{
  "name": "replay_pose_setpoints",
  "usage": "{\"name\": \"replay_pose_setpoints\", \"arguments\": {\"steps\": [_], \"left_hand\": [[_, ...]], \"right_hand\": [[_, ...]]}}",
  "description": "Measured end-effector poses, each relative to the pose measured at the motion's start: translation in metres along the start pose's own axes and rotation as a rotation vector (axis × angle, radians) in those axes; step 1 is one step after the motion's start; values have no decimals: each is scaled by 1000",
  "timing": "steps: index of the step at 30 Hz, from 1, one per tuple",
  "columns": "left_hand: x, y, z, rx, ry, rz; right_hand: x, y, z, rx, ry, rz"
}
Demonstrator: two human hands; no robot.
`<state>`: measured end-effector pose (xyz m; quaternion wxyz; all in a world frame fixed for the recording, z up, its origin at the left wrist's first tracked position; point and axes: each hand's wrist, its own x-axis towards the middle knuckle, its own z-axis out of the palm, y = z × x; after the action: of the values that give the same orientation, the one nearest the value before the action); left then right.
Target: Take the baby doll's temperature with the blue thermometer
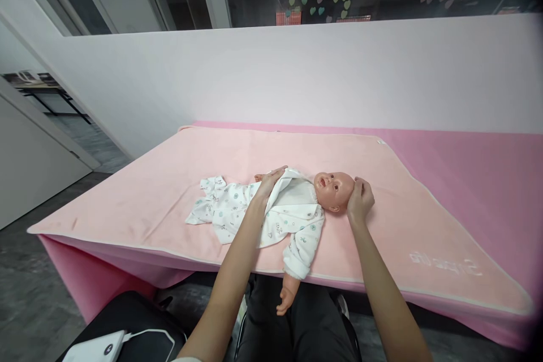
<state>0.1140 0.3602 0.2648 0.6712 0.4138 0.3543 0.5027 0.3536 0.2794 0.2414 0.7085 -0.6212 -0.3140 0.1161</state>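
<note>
A baby doll point(332, 189) lies on its back on a pale pink blanket point(169, 181), head to the right. It wears a white patterned romper point(229, 209), and one sleeved arm point(297, 260) hangs over the table's front edge. My left hand point(268, 182) rests flat on the doll's chest, on the opened flap of the romper. My right hand point(360, 198) cups the back of the doll's head, with the fingers curled around it.
The blanket covers a table with a darker pink cloth point(487, 181) showing at the right and back. A white partition wall point(297, 79) stands behind. A black bag with a white device point(99, 346) sits at the lower left, near my legs.
</note>
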Motion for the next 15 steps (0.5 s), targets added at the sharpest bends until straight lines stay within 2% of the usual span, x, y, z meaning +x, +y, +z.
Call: {"name": "replay_pose_setpoints", "arguments": {"steps": [2,4,8,10,12,15], "left_hand": [[0,-1,-1,3,-3,2],[0,-1,0,21,4,-6],[1,0,0,27,-4,-18],[1,-1,-1,-3,-24,-15],[0,-1,-1,-38,-37,-7],[-2,-1,-1,-71,-35,-6]], "right_hand": [[-8,-6,-2,-34,29,-85],[-18,-15,0,-101,-37,-230],[-44,-43,26,-416,-447,-771],[-54,-57,45,-569,-584,-947],[-59,-66,65,-732,-602,-1032],[-57,-70,81,-952,-545,-1036]]}}
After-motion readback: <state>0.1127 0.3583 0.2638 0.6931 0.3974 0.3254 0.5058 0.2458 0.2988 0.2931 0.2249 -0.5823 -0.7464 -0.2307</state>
